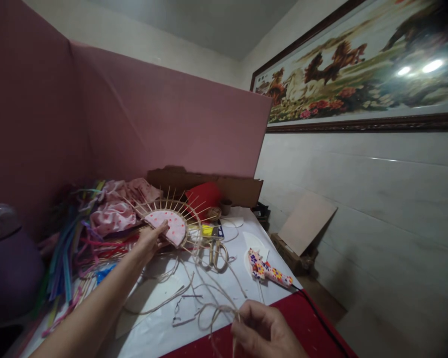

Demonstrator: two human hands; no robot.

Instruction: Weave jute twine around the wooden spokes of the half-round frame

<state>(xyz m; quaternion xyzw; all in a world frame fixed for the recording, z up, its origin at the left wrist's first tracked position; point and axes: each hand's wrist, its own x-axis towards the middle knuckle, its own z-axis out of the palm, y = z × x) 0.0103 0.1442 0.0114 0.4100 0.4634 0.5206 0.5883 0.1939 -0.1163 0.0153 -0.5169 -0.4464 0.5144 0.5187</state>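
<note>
My left hand (155, 241) grips a half-round craft piece by its straight edge, thumb on top. Its centre is a pink fabric half-disc (171, 226) with red dots, and thin sticks fan out from it, with twine running around them. At the lower middle, my right hand (265, 330) pinches a length of jute twine (220, 309), which falls in loose loops and trails across the table towards the craft piece. Scissors (213, 253) with gold-coloured handles lie just right of the craft piece.
A flower-patterned glue gun (269, 268) with a black cord lies on the right of the white tabletop (209, 283). Pink fabric (115, 214) and coloured pipe cleaners (61, 263) pile up on the left. A red piece (205, 196) and cardboard (239, 189) stand behind.
</note>
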